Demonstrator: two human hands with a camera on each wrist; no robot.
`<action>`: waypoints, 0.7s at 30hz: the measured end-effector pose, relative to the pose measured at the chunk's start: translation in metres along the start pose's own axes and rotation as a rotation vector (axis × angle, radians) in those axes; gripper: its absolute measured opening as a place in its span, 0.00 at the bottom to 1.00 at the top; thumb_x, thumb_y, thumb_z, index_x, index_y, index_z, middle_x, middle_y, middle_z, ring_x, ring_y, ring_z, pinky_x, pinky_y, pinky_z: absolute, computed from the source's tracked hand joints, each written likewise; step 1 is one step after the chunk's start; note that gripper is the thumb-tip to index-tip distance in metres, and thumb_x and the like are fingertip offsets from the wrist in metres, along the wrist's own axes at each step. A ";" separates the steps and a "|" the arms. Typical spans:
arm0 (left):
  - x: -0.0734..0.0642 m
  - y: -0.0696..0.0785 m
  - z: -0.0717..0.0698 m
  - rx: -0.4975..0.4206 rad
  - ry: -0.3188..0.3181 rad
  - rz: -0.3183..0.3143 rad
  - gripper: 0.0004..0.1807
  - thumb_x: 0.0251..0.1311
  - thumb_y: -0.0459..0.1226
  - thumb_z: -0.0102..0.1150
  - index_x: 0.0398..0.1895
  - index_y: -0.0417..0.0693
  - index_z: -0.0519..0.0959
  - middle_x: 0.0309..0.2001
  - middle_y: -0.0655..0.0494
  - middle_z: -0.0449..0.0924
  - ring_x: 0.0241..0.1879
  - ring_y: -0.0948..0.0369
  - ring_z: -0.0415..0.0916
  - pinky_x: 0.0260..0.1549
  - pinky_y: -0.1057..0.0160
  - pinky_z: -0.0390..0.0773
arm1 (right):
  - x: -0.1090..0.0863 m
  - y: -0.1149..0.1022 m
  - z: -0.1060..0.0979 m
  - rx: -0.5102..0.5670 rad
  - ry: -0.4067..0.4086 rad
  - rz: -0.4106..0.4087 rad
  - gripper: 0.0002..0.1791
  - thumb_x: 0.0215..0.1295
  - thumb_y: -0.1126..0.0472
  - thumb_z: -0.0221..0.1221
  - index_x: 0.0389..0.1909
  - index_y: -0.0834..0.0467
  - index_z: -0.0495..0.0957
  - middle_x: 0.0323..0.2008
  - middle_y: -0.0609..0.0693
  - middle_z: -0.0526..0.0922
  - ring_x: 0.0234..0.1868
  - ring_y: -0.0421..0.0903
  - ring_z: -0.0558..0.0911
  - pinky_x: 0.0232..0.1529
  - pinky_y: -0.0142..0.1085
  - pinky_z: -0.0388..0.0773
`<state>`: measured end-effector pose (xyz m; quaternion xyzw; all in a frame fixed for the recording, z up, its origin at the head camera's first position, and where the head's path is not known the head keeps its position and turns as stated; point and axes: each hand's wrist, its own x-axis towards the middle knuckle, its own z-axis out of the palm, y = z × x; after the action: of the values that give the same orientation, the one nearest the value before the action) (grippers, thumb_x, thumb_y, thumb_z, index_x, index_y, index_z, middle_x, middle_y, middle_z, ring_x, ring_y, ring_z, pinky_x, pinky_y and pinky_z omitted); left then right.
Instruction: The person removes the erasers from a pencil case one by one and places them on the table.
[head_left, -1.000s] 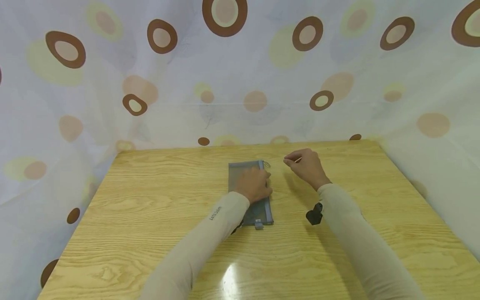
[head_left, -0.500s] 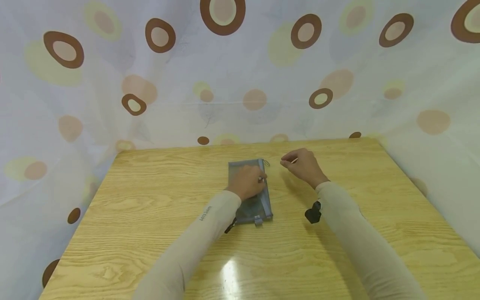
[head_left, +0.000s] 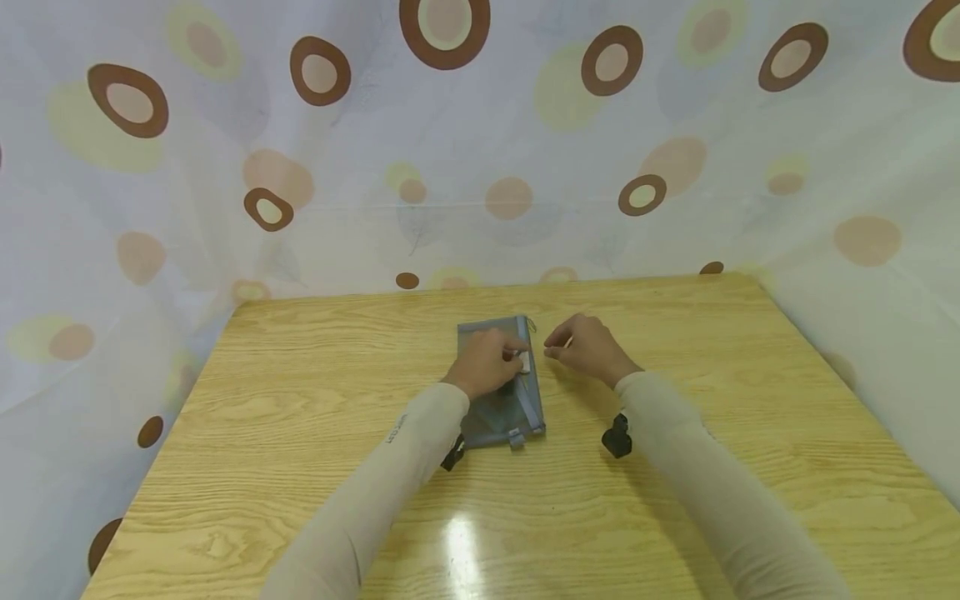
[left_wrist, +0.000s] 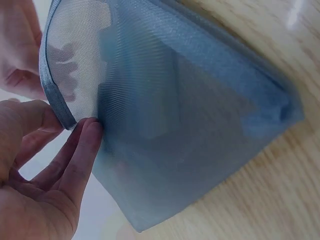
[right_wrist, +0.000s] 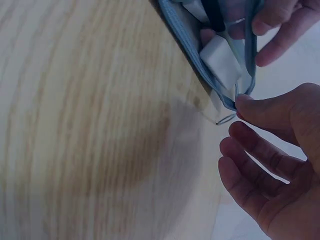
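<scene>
Left hand (head_left: 486, 362) pinches the edge of the parted mouth of a grey mesh pouch (head_left: 495, 417) on the tabletop (head_left: 337, 375); the right hand (head_left: 588, 346) is just beside it, thumb and fingertips close, whether gripping anything cannot be told. Should the pinch slip, the limp mouth would probably sag over the white block (right_wrist: 221, 60) within, and the corner loop (right_wrist: 226, 119) might snag a finger. Against half a second ago, the right hand is nearer the pouch and more white shows at its mouth
</scene>
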<state>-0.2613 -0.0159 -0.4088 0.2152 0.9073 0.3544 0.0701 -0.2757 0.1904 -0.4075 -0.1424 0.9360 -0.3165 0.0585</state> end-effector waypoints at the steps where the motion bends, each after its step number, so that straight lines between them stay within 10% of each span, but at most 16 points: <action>1: 0.000 -0.001 0.000 -0.006 0.002 -0.006 0.17 0.67 0.30 0.59 0.58 0.44 0.84 0.56 0.48 0.84 0.55 0.51 0.82 0.50 0.55 0.85 | -0.001 -0.001 0.002 -0.008 -0.011 -0.003 0.09 0.69 0.64 0.64 0.44 0.66 0.87 0.46 0.60 0.87 0.43 0.56 0.85 0.45 0.51 0.85; 21: -0.001 -0.003 -0.002 -0.012 0.029 -0.011 0.16 0.65 0.31 0.59 0.55 0.43 0.85 0.54 0.52 0.85 0.49 0.55 0.84 0.44 0.60 0.85 | 0.001 -0.004 0.028 -0.129 -0.096 -0.088 0.06 0.63 0.67 0.67 0.37 0.65 0.90 0.41 0.57 0.89 0.48 0.58 0.87 0.52 0.52 0.84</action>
<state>-0.2614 -0.0194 -0.4094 0.2046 0.9072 0.3626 0.0602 -0.2702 0.1708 -0.4269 -0.2019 0.9434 -0.2505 0.0802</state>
